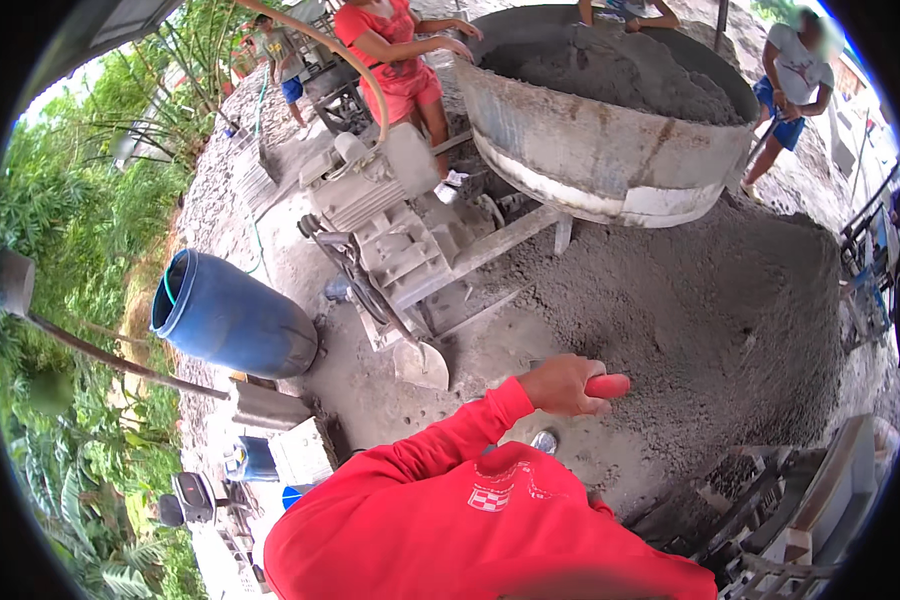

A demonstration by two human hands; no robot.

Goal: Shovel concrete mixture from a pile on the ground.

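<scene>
My left hand, in a red sleeve, reaches out in front of my body. Its fingers are wrapped round a red, rounded handle; the tool it belongs to is hidden. Beneath and beyond the hand spreads a heap of damp grey sand or mortar mix. My right hand cannot be made out; the red shirt covers that side. Past the heap stands a big round mixer pan with grey mix inside.
A dusty motor and gearbox sit beside the pan. A shovel leans there, near a blue drum. One person in red touches the pan's rim; another stands right. Metal frames fill the lower right.
</scene>
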